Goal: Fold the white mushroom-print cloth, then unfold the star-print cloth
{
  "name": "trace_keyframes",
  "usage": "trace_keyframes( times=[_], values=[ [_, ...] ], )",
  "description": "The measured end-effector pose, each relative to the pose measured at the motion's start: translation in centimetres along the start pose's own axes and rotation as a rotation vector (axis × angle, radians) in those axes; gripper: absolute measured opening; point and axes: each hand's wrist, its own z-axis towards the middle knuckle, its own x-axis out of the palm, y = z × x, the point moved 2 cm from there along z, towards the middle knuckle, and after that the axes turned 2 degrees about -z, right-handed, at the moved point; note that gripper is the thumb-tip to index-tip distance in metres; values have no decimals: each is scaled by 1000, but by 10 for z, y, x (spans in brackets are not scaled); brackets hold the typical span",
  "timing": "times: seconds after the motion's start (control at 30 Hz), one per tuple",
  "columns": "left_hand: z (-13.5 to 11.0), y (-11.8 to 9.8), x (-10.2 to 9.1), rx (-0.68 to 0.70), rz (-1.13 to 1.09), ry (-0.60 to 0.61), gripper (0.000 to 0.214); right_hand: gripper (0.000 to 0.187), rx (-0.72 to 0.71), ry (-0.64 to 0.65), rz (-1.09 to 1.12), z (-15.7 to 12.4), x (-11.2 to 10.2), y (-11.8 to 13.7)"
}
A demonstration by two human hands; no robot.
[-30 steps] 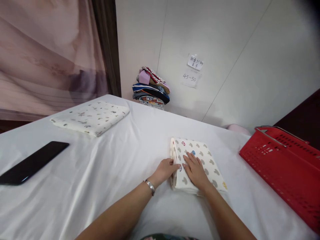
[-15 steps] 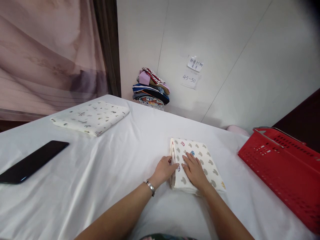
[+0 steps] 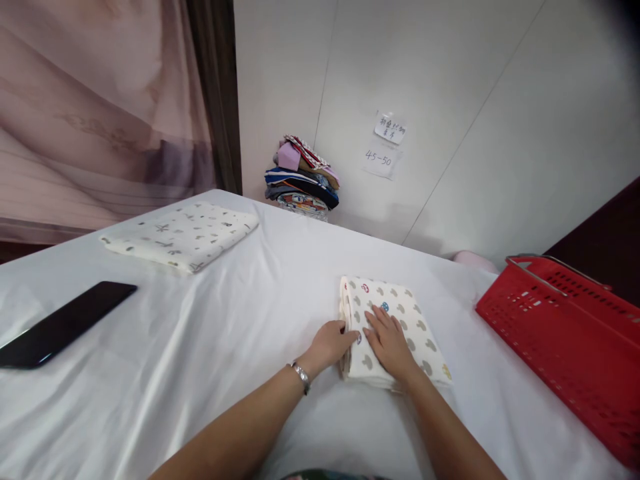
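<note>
A folded cream cloth with grey and coloured prints (image 3: pixel 400 313) lies on the white-covered table (image 3: pixel 225 347), right of centre. My right hand (image 3: pixel 391 345) rests flat on top of it, fingers stretched out. My left hand (image 3: pixel 331 344), with a metal bracelet at the wrist, presses against the cloth's left folded edge, thumb on top and fingers partly tucked at the side.
A second folded patterned cloth (image 3: pixel 183 235) lies at the far left. A black phone (image 3: pixel 60 325) sits near the left edge. A red plastic basket (image 3: pixel 570 340) stands at the right. A stack of folded clothes (image 3: pixel 303 179) leans against the back wall below two paper notes (image 3: pixel 385 143).
Both hands have stayed on the folded cloth; my left hand has shifted slightly along its left edge. Nothing else has moved.
</note>
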Motion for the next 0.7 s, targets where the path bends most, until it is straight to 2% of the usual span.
trace_keyframes(
  times=[0.23,0.5,0.6,0.7],
  values=[
    [4,6,3,-12,-204,6,28,47,1,-6,-1,0,1,-1],
    [3,6,7,-93,-205,73,34,46,3,-9,5,0,-1,0],
    [1,2,2,-111,-144,113,36,46,3,-6,7,0,-1,0],
    [-2,-3,-7,-76,44,102,42,46,1,-9,15,0,-1,0]
  ],
)
